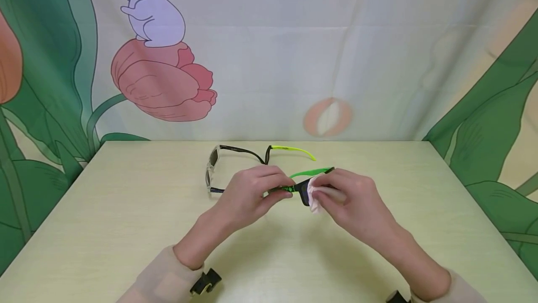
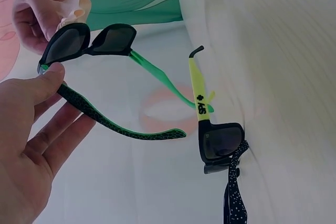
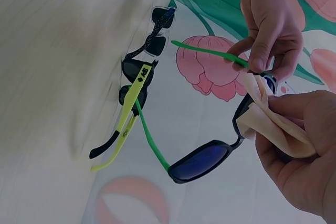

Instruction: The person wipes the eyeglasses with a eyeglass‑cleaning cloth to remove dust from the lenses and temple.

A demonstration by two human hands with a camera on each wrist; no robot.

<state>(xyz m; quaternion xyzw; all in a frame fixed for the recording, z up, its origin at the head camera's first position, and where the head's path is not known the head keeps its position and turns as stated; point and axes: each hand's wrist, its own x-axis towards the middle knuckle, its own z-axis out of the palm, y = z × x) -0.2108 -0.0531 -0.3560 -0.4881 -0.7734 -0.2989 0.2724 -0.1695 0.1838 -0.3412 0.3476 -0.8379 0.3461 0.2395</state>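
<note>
While my left hand [image 1: 252, 190] grips the green-and-black sunglasses [image 1: 303, 193] by one arm [image 2: 118, 125], at its three o'clock my right hand [image 1: 362, 200] pinches pale cloth [image 1: 313, 204] against a lens [image 2: 67, 44].

Tissue [image 1: 314, 204]: right grip [image 1: 357, 200] hid part.
Green glasses [image 1: 304, 193]: tissue hid part.
Rabbit [image 1: 157, 18]: top was cropped.

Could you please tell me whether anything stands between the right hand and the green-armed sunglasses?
Only the pale cloth, pinched in the right hand against one lens of the sunglasses; nothing else visible intervenes.
</note>
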